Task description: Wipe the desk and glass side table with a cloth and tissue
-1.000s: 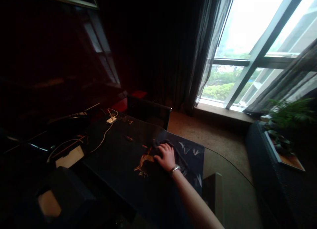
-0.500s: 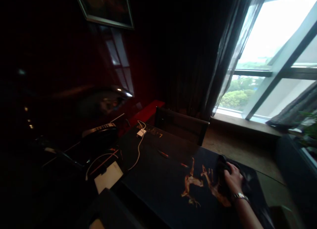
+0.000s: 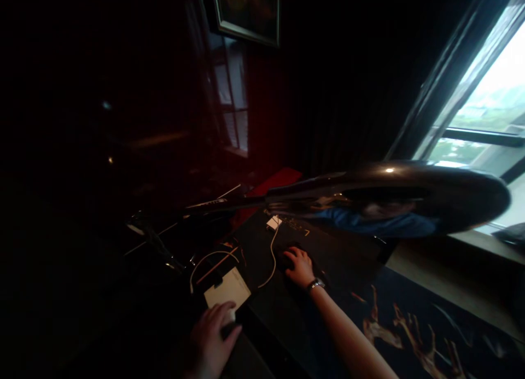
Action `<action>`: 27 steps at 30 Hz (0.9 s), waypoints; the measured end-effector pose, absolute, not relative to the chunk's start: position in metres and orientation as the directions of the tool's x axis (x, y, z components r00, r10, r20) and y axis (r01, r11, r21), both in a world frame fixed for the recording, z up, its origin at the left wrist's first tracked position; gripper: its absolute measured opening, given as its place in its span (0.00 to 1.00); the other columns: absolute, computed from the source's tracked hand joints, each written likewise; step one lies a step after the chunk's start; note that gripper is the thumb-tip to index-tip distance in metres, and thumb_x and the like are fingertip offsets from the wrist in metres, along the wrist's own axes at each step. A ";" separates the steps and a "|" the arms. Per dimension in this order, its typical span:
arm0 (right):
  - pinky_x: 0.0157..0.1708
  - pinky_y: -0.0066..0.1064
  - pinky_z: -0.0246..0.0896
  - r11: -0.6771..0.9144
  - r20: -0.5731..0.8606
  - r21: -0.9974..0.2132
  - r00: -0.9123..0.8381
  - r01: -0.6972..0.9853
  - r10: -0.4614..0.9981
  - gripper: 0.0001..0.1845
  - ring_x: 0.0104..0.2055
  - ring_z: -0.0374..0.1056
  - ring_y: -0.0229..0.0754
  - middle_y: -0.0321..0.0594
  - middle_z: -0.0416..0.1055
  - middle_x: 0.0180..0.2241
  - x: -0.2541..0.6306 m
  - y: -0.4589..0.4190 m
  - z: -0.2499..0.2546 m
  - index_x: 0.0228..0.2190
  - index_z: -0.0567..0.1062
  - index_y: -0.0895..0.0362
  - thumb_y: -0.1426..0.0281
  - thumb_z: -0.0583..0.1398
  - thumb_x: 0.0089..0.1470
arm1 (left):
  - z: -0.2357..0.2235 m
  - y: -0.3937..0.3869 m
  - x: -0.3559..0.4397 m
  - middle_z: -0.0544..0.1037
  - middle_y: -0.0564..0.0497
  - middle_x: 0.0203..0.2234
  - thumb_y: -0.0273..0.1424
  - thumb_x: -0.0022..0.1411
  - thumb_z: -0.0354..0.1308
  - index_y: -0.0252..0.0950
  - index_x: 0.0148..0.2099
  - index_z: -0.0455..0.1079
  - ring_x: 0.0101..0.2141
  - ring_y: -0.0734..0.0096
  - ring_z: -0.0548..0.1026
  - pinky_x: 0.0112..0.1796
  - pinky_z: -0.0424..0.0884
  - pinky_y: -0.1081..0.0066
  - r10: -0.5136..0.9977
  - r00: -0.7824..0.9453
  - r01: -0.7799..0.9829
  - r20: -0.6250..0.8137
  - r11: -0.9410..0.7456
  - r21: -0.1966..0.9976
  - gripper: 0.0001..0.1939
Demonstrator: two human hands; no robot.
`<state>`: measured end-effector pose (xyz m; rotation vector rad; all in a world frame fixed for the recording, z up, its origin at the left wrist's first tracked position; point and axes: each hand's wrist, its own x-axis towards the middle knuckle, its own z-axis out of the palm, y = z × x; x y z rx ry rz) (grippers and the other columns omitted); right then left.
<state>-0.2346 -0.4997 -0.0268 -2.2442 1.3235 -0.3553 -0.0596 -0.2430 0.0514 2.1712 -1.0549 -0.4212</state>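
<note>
Dark cloth: on the desk, beneath my right hand; fingers curve over it, clenching unclear. My left hand, at 8 o'clock from there, grasps a small white object. White adapter: 11 o'clock from my right.

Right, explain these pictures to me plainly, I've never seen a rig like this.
There's no robot here: these are a person's bare hands, and every picture comes from one camera worn on the head. The right hand rests on something dark, perhaps a cloth. The left hand seems to hold a small white thing by a cream sheet. The dark desktop carries a white box with a cable and shows pale figures. I can't identify the glossy shape across the view.
</note>
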 end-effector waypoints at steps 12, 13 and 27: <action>0.64 0.50 0.57 -0.294 -0.162 -0.486 0.416 -0.823 -0.895 0.38 0.70 0.54 0.62 0.47 0.60 0.69 -0.204 -0.483 -0.013 0.64 0.71 0.50 0.75 0.62 0.51 | 0.010 -0.392 -0.028 0.79 0.35 0.45 0.27 0.56 0.61 0.31 0.40 0.78 0.50 0.46 0.75 0.53 0.69 0.51 -0.901 0.367 -0.685 -0.230 -0.429 0.588 0.09; 0.65 0.49 0.56 -0.334 -0.165 -0.513 0.473 -0.791 -0.865 0.38 0.69 0.54 0.61 0.45 0.60 0.69 -0.191 -0.478 -0.012 0.63 0.71 0.49 0.75 0.62 0.50 | 0.011 -0.393 -0.017 0.79 0.36 0.43 0.29 0.57 0.59 0.30 0.41 0.76 0.47 0.52 0.76 0.51 0.70 0.56 -0.890 0.396 -0.614 -0.226 -0.440 0.656 0.10; 0.65 0.51 0.55 -0.395 -0.159 -0.643 0.619 -0.656 -0.769 0.27 0.63 0.63 0.53 0.38 0.75 0.56 -0.423 -0.401 -0.036 0.33 0.85 0.47 0.76 0.54 0.33 | 0.009 -0.396 -0.010 0.75 0.47 0.30 0.53 0.31 0.62 0.36 0.35 0.71 0.36 0.56 0.74 0.41 0.69 0.61 -0.762 0.552 -0.080 -0.339 -0.453 0.888 0.32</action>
